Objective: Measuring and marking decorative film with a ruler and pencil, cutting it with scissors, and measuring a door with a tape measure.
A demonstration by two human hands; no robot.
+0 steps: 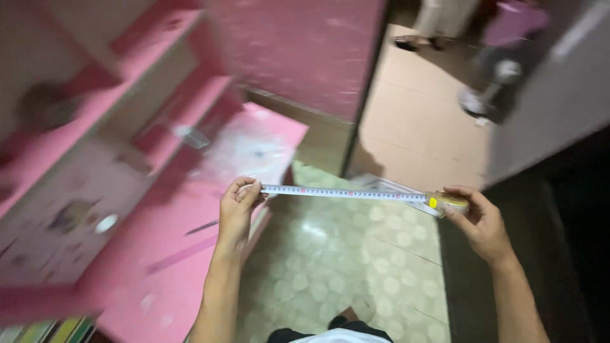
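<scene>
My left hand (238, 209) pinches the free end of a white tape measure blade (343, 193) right at the edge of a pink desk (165, 248). My right hand (480, 219) grips the yellow tape measure case (448, 202) out to the right. The blade runs level between both hands, stretched over the tiled floor (343, 267).
Pink shelves (121, 70) rise at the left behind the desk, with small items on them. A pink door or panel (298, 51) stands behind. Through an open doorway, other people's feet (473, 101) stand on a beige floor. A dark surface (559, 254) lies at the right.
</scene>
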